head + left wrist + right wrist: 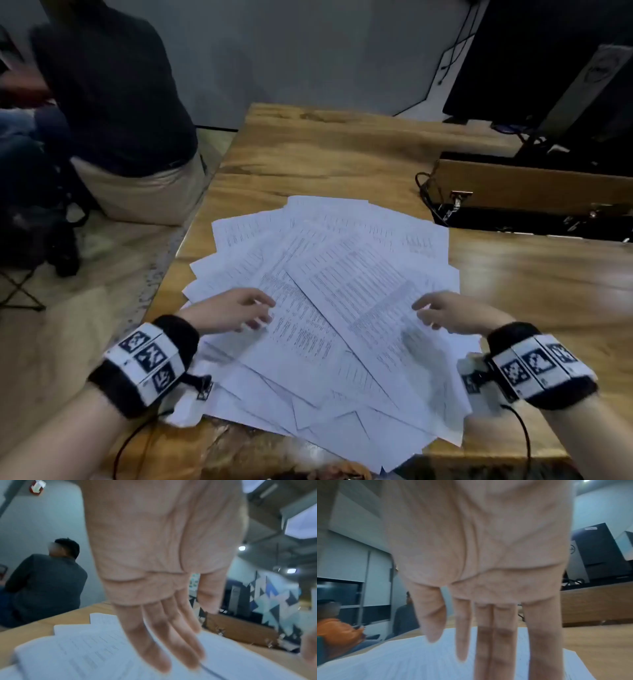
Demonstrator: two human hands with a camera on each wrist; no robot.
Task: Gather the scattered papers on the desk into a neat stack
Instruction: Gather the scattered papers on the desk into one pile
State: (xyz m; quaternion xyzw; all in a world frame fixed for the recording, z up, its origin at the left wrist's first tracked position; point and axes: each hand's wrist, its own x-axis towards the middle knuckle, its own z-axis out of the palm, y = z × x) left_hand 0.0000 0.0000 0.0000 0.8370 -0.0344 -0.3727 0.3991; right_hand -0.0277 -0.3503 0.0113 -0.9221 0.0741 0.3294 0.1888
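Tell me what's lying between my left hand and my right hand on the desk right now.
Only the fanned papers: overlapping printed sheets span the whole gap between the left hand and right hand, with no bare desk showing there. The head view shows this.

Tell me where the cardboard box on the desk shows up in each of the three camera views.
Head view: the cardboard box sits at the right edge, beyond the papers.
Left wrist view: low on the right, past the fingers.
Right wrist view: at the right edge, beside the hand.
Shared landmark: the wooden desk under it.
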